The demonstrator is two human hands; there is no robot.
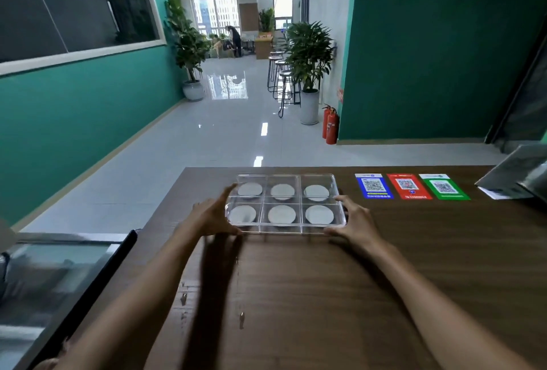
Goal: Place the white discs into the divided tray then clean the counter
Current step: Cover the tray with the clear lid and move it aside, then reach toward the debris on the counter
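The divided tray [286, 176] is clear, glossy plastic. The discs [281, 214] look matt white. The tabletop [325, 280] shows dark wood grain with a smooth sheen. The floor [207, 138] is highly glossy.

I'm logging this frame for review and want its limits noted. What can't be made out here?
Head view only:
- QR cards: codes and text too small to read.
- Right hand grip: palm side hidden by its own back.
- Left hand: blurred, so contact with the tray is unclear.
- Stand at the right edge: cut off.
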